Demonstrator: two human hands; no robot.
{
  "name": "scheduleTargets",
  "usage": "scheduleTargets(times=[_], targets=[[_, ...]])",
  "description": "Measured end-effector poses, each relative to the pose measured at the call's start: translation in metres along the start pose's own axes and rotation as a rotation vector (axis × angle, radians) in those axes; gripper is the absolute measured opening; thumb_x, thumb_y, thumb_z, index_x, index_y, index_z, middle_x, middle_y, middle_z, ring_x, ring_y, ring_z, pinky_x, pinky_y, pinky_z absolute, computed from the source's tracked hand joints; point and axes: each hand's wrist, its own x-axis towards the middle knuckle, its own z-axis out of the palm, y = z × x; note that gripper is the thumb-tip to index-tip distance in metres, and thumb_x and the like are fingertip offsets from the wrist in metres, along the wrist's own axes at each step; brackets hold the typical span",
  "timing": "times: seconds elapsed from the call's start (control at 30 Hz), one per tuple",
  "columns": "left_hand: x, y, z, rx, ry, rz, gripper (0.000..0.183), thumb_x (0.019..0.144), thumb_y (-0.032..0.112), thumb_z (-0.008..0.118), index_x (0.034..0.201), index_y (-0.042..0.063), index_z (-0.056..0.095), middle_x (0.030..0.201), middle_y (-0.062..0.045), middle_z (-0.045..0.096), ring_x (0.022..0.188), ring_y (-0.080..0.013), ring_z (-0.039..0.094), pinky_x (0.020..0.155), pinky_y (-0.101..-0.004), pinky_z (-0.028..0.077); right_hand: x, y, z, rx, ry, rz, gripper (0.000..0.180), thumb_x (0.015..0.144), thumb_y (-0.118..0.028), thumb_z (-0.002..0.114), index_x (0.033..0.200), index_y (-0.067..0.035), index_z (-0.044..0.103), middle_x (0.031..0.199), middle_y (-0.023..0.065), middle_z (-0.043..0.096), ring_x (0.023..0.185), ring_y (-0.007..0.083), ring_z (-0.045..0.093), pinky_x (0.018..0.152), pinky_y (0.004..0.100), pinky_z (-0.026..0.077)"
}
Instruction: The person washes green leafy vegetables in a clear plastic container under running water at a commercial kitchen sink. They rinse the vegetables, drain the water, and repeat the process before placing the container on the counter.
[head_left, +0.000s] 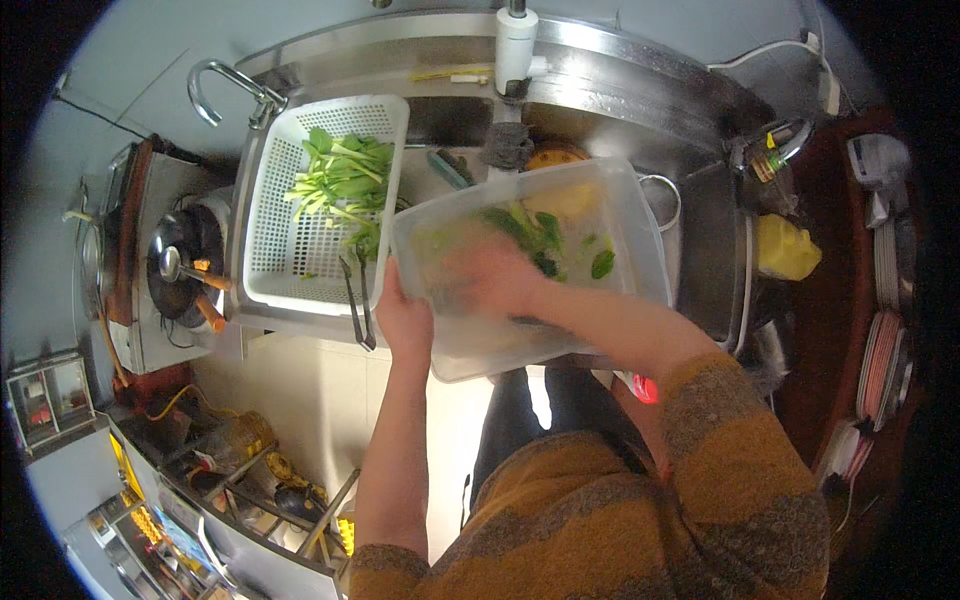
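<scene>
A translucent plastic tub (645, 255) lies tilted over the stainless steel sink. My left hand (405, 311) grips its left rim. Inside the tub is my right hand (491, 277), blurred by motion, beside loose green leaves (551, 232); its fingers are too blurred to tell whether they hold anything. To the left, a white perforated plastic basket (259, 247) holds leafy greens with pale stems (337, 176). Metal tongs (358, 304) hang over the basket's near right corner.
A curved faucet (225, 82) rises behind the basket, and another faucet (795, 146) stands at the right. A wok (180, 262) with ladles sits on the left. Behind the tub are a white cylindrical fixture (516, 49) and a metal ring handle (677, 199). Stacked plates (885, 367) lie far right.
</scene>
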Motion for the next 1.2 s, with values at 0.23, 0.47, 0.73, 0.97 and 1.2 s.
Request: scheduleTargets(times=[0.23,0.47,0.73,0.97,1.2], targets=[[0.001,0.001,0.001,-0.026,-0.003,0.032,0.061,0.070,-0.012,0.042,0.128,0.007,0.047,0.112,-0.020,0.060,0.109,-0.0308,0.056,0.090,-0.0328,0.043,-0.033,0.029,-0.009,-0.138,0.102,0.327,0.077,0.087,-0.045,0.047,0.140,0.003,0.019,0.146,0.0198,0.018,0.135,0.0354,0.015,0.109,0.0492,0.014],[-0.003,0.014,-0.002,-0.060,-0.015,0.080,0.060,0.070,-0.010,0.044,0.127,0.007,0.047,0.110,-0.019,0.061,0.106,-0.0315,0.058,0.088,-0.0339,0.044,-0.007,0.004,0.012,-0.008,0.187,0.109,0.078,0.086,-0.045,0.046,0.137,0.008,0.021,0.146,0.0224,0.018,0.137,0.0334,0.014,0.111,0.0460,0.012],[-0.001,0.010,0.002,0.058,-0.037,0.053,0.059,0.069,-0.008,0.046,0.126,0.008,0.048,0.109,-0.022,0.060,0.102,-0.0356,0.058,0.084,-0.0378,0.046,0.034,0.015,-0.004,-0.293,0.045,-0.249,0.058,0.088,-0.038,0.046,0.137,-0.008,0.035,0.146,0.0081,0.026,0.136,0.0219,0.021,0.111,0.0402,0.015],[0.002,0.021,0.010,0.166,-0.106,-0.018,0.056,0.073,-0.005,0.047,0.126,0.013,0.048,0.103,-0.021,0.061,0.096,-0.0375,0.059,0.080,-0.0407,0.047,-0.009,0.080,-0.028,-0.206,0.091,-0.229,0.055,0.088,-0.034,0.049,0.137,-0.012,0.036,0.146,0.0021,0.029,0.133,0.0174,0.027,0.109,0.0426,0.020],[0.005,0.012,0.014,0.107,-0.039,0.191,0.056,0.072,-0.005,0.050,0.125,0.013,0.048,0.097,-0.021,0.063,0.091,-0.0394,0.060,0.076,-0.0421,0.047,-0.070,0.090,-0.039,-0.483,0.191,-0.003,0.053,0.086,-0.035,0.053,0.131,-0.009,0.042,0.142,0.0074,0.034,0.129,0.0226,0.034,0.106,0.0449,0.025]])
